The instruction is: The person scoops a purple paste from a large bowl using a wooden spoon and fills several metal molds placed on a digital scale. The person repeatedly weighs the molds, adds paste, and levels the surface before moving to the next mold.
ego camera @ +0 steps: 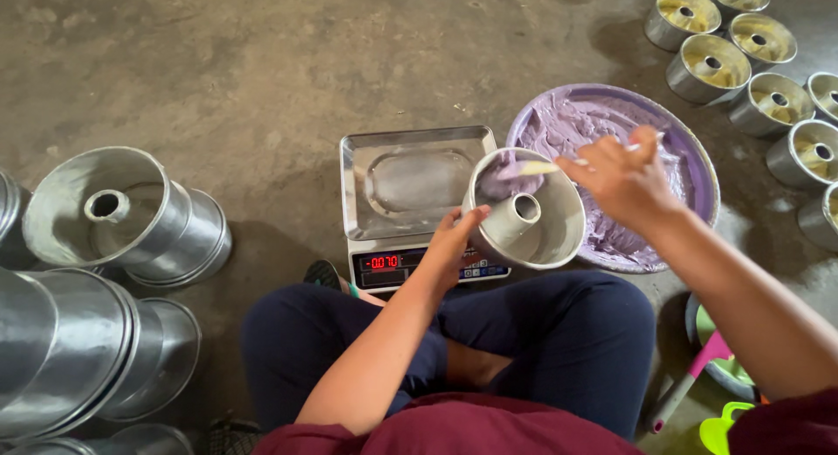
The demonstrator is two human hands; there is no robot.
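My left hand grips the rim of a metal tube cake pan, tilted and held above the edge of a digital scale. A smear of purple batter lies inside the pan. My right hand holds a pale spatula whose tip reaches into the pan. Just behind sits a wide bowl of purple batter, partly hidden by my right hand and the pan.
Stacks of empty tube pans lie on the concrete floor at left. Several filled pans stand at the top right. A bowl with a pink-handled tool and a green scoop sits at my right knee.
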